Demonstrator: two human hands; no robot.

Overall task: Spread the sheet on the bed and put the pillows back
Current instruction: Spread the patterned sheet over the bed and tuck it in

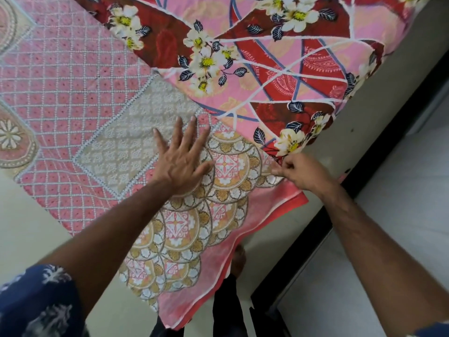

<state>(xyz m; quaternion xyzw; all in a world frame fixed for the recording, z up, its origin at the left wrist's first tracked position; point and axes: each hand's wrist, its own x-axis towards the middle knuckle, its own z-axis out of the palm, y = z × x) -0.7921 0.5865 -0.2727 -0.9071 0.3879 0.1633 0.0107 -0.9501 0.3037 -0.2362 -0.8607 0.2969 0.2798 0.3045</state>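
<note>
A pink sheet (73,88) with a white lattice and gold medallions lies across the bed, and its corner hangs over the near edge. My left hand (182,159) presses flat on the sheet near that corner, fingers spread and straight. A red and pink floral cloth (279,69) covers the bed's far right part. My right hand (301,172) pinches fabric at the bed's corner, where the floral cloth's tip meets the pink sheet's edge. No pillow is in view.
The pale side of the bed (379,100) drops to a black strip (364,181) along the floor. Light floor tiles (401,215) lie to the right. My foot (239,260) stands below the hanging sheet corner.
</note>
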